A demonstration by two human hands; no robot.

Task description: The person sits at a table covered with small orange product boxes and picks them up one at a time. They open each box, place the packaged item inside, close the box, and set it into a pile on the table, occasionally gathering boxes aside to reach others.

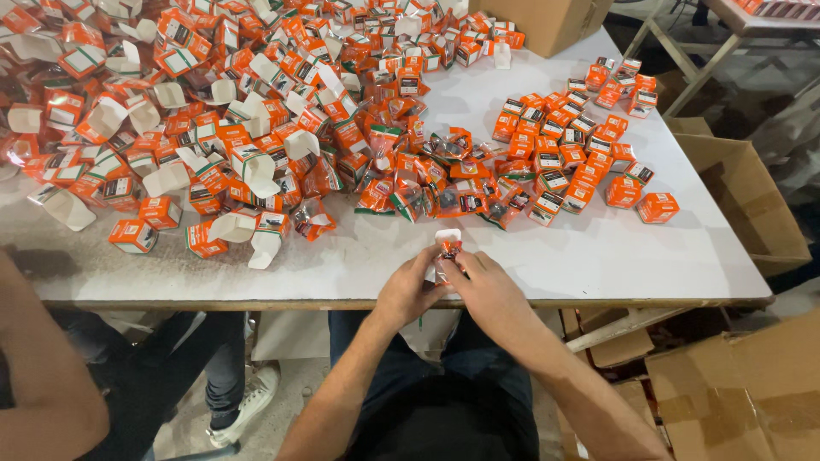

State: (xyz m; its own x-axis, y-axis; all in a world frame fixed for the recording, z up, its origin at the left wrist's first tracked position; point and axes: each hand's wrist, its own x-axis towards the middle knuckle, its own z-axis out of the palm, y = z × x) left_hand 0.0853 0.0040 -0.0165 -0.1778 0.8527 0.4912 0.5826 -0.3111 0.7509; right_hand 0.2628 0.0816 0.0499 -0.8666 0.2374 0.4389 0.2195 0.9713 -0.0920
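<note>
- Left hand [408,288] and right hand [481,286] meeting at the near edge of the white table [615,256], fingers of both curled in and closed around one small orange box [448,248] with its white top flap standing open.
- Box pinched between the fingertips of both hands, just above the tabletop, flap pointing away from the fingers.
- Likely very light: thin folded card, stiff along the creases but easily dented on the flat faces. Best held by the side walls near the corners, with thumbs kept off the open flap so it does not crease.
- Something small and dark, perhaps a bagged part, seemingly at the box mouth; too small and too covered by fingers to tell.
- Just beyond the fingertips: a loose heap of glossy orange packets [444,183], probably slippery film with a small hard piece inside.
- Beyond and to the right of the fingers: closed boxes [581,141] standing in rough rows.
- Far to the left of the fingers: a large pile of open boxes [196,111], white flaps up, running out of view at the top and left edges.
- Another person's arm [38,376] at the lower left, cut off by the edge.
- Brown cartons [743,201] to the right and below the table, only partly visible.
- Lower half of the held box and the palms hidden from view.
</note>
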